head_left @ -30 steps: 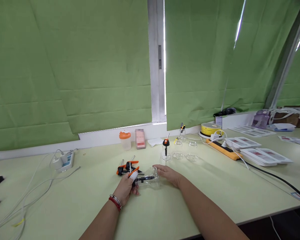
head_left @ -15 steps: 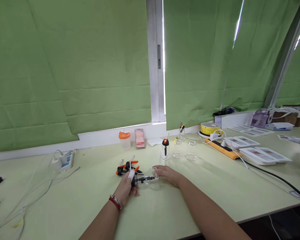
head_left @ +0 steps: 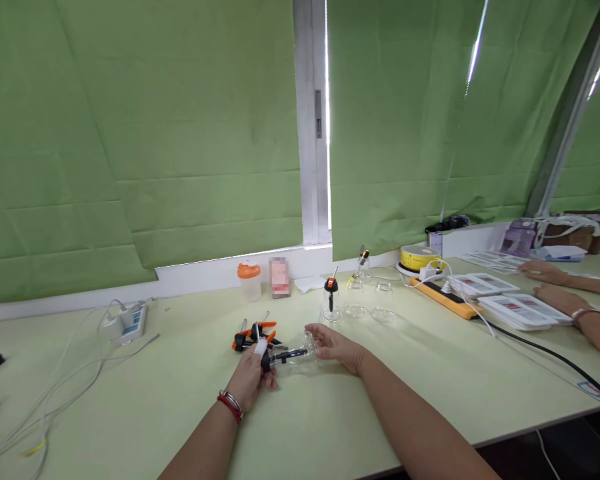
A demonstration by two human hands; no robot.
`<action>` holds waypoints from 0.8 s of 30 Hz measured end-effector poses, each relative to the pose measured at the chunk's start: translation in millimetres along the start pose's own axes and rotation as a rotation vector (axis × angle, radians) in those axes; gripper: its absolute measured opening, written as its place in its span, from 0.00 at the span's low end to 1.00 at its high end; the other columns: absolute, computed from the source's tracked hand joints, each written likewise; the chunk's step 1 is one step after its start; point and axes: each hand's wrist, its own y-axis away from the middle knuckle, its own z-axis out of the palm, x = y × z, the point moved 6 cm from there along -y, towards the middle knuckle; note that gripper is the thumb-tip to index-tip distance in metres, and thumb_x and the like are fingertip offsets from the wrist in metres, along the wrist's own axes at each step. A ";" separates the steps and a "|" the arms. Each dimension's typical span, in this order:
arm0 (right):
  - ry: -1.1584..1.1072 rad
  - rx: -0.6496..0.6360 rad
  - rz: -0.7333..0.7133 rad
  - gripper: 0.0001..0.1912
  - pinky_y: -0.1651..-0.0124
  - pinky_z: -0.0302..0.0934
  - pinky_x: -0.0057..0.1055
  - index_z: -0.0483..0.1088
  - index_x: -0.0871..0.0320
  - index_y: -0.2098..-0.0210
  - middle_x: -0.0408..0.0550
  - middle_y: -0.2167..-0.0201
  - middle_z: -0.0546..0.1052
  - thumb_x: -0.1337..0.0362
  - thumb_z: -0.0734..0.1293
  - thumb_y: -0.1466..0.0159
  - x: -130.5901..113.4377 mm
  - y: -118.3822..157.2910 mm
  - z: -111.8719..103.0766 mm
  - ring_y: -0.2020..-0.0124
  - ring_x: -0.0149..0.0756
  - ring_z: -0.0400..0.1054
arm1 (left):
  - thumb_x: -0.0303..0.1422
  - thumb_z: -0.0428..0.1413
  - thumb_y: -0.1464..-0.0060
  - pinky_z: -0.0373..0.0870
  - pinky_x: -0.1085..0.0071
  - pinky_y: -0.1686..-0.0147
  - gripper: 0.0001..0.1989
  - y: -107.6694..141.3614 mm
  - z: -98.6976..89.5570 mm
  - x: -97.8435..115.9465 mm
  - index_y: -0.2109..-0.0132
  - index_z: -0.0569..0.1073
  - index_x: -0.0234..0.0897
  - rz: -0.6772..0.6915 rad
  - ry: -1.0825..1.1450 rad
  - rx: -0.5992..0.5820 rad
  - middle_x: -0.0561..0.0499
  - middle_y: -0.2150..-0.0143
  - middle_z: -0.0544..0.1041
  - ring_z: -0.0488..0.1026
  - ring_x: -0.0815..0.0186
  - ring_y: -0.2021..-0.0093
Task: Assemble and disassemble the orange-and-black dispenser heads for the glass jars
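A clear glass bottle lies tilted on its side between my hands, with a black stem inside it. My left hand is closed around the black stopper at the bottle's mouth, from which a metal spout sticks up. The thumb of this hand has a white covering. At the bottle's wide base, my right hand holds the glass with curved fingers. Just behind my left hand lie several loose black stoppers with orange levers and metal spouts. Farther back, another glass bottle stands upright with its stopper in.
Upturned or open glass bottles stand behind on the right. An orange-lidded cup is at the back. An orange power strip, paper stacks and a co-worker's hands are on the right. Cables and a white power strip lie left.
The bottle's base end has tipped up slightly, and my right hand has shifted a little with it. The co-worker's hands have come in over the papers at right.
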 end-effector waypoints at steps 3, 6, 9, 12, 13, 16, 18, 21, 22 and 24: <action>0.034 -0.032 -0.008 0.40 0.44 0.50 0.42 0.63 0.53 0.46 0.50 0.48 0.65 0.53 0.76 0.56 0.3 -0.1 0.5 0.47 0.43 0.58 | 0.52 0.51 0.50 0.67 0.71 0.83 0.20 -0.4 -0.8 -1.2 0.66 0.65 0.38 -0.004 0.002 0.007 0.56 0.84 0.68 0.58 0.73 0.89; 0.023 -0.021 -0.003 0.36 0.44 0.50 0.42 0.65 0.54 0.48 0.49 0.51 0.68 0.50 0.74 0.53 -1.9 -0.4 2.4 0.49 0.43 0.60 | 0.52 0.50 0.50 0.66 0.71 0.84 0.20 1.2 0.4 0.1 0.66 0.64 0.38 -0.003 -0.008 0.004 0.56 0.84 0.68 0.57 0.73 0.89; 0.012 -0.033 -0.016 0.29 0.44 0.50 0.41 0.70 0.57 0.53 0.50 0.53 0.69 0.47 0.70 0.49 -7.9 -0.1 7.4 0.49 0.43 0.61 | 0.52 0.49 0.49 0.66 0.71 0.84 0.19 3.0 2.3 2.7 0.66 0.63 0.39 -0.002 -0.031 -0.001 0.56 0.83 0.68 0.57 0.73 0.89; 0.039 0.008 -0.004 0.26 0.43 0.49 0.41 0.74 0.58 0.59 0.51 0.51 0.69 0.44 0.66 0.46 -12.8 0.9 9.6 0.48 0.45 0.61 | 0.51 0.48 0.47 0.67 0.70 0.83 0.18 4.4 3.7 4.1 0.66 0.63 0.39 -0.009 -0.044 0.000 0.56 0.83 0.67 0.57 0.73 0.89; 0.042 0.038 0.012 0.27 0.43 0.49 0.41 0.74 0.58 0.60 0.51 0.52 0.70 0.42 0.65 0.46 -13.4 1.3 9.4 0.49 0.45 0.61 | 0.51 0.48 0.47 0.67 0.70 0.83 0.18 4.7 3.9 4.2 0.66 0.63 0.39 -0.012 -0.046 0.001 0.57 0.83 0.67 0.57 0.73 0.89; 0.046 0.088 0.027 0.29 0.44 0.49 0.42 0.73 0.58 0.58 0.50 0.59 0.74 0.40 0.62 0.44 -15.0 2.0 10.7 0.51 0.45 0.63 | 0.51 0.48 0.47 0.68 0.69 0.82 0.18 5.4 4.5 4.4 0.65 0.63 0.40 0.003 -0.042 -0.003 0.57 0.83 0.67 0.57 0.73 0.89; 0.067 0.109 0.019 0.30 0.44 0.48 0.42 0.73 0.59 0.59 0.49 0.62 0.75 0.40 0.59 0.43 -15.9 1.6 12.0 0.53 0.45 0.63 | 0.51 0.48 0.47 0.68 0.69 0.82 0.18 5.2 4.6 4.1 0.65 0.63 0.39 0.013 -0.036 -0.007 0.56 0.83 0.67 0.57 0.72 0.88; 0.091 0.134 0.032 0.31 0.43 0.48 0.42 0.73 0.60 0.61 0.49 0.62 0.74 0.38 0.59 0.44 -14.3 0.4 12.3 0.53 0.46 0.63 | 0.51 0.48 0.47 0.68 0.69 0.82 0.19 3.8 3.5 2.7 0.64 0.63 0.39 0.009 -0.031 -0.008 0.56 0.83 0.68 0.58 0.72 0.88; 0.089 0.129 0.035 0.32 0.43 0.47 0.43 0.73 0.60 0.61 0.49 0.61 0.74 0.38 0.59 0.44 -13.2 0.0 12.3 0.53 0.46 0.63 | 0.51 0.48 0.47 0.68 0.69 0.82 0.19 3.1 3.1 2.3 0.64 0.64 0.38 0.007 -0.027 -0.010 0.56 0.83 0.68 0.58 0.73 0.88; 0.072 0.123 0.041 0.33 0.42 0.46 0.43 0.73 0.59 0.57 0.50 0.57 0.73 0.37 0.59 0.45 -10.1 -0.5 10.4 0.49 0.47 0.61 | 0.51 0.48 0.47 0.68 0.69 0.82 0.19 2.0 2.0 1.9 0.63 0.64 0.38 0.005 -0.019 -0.011 0.56 0.83 0.68 0.57 0.73 0.88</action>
